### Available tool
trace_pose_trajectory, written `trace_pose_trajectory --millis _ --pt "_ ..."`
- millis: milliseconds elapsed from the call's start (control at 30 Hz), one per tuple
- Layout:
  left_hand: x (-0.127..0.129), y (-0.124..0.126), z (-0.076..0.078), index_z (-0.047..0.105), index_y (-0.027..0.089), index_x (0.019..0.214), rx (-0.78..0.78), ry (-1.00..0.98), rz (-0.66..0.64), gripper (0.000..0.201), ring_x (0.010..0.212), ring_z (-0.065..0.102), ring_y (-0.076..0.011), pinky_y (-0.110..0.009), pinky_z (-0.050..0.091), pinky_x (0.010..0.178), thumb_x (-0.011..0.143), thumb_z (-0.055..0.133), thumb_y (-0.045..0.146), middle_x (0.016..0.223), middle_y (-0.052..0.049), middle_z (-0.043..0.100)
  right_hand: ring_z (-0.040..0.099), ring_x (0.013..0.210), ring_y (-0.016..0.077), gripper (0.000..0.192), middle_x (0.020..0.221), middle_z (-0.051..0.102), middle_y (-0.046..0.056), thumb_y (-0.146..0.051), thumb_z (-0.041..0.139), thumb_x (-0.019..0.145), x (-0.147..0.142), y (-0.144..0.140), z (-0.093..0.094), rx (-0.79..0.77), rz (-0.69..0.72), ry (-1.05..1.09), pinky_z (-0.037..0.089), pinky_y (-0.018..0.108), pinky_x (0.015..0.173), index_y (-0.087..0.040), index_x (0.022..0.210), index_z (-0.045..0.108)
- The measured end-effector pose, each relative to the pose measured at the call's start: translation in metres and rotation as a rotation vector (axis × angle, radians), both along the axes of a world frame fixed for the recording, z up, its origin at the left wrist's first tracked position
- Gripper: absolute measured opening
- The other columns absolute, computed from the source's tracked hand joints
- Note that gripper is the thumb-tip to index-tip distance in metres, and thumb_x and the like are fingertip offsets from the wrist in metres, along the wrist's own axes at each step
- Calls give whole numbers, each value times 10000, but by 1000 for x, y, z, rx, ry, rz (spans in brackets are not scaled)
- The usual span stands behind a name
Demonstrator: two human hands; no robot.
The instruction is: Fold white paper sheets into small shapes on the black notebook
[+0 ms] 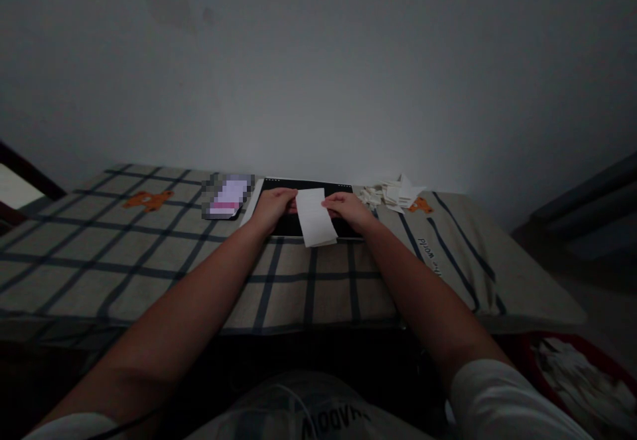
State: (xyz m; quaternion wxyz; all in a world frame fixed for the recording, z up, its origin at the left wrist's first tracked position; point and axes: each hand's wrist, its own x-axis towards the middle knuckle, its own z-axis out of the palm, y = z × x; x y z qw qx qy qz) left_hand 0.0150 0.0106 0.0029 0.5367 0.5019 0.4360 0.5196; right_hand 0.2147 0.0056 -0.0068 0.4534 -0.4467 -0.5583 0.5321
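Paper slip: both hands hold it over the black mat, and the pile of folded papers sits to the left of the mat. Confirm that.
Not quite. The head view shows the pile to the right of the mat, not the left. The rest stands: the left hand and right hand hold the slip over the mat.

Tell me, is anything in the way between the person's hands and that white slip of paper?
Nothing visible. The left hand and right hand already grip the white paper slip by its edges, above the black mat.
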Motion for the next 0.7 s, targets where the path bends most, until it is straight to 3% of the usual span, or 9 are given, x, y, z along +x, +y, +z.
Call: trace_pose_trajectory --millis 267,467,700 --pt "2 -5 2 660 106 781 -4 108 -87 173 606 596 -98 -240 516 643 693 690 253 689 -33 653 552 600 89 110 661 620 -3 -220 678 673 1 1 3 6 -94 57 466 239 611 -148 742 631" --pt "1 -4 1 649 122 719 64 107 -20 145 586 572 -86 -242 518 637 682 705 250 668 -10 634 570 641 96 149 723 639 15 -224 688 675 -1 -3 3 -16 -24 74 481 248 643 -147 790 634" --pt "1 -4 1 665 113 790 -42 99 -114 147 621 603 -91 -239 519 659 701 692 226 710 -32 654 555 620 89 141 706 618 5 -223 697 668 1 1 -1 8 -91 57 476 261 646 -145 761 624"
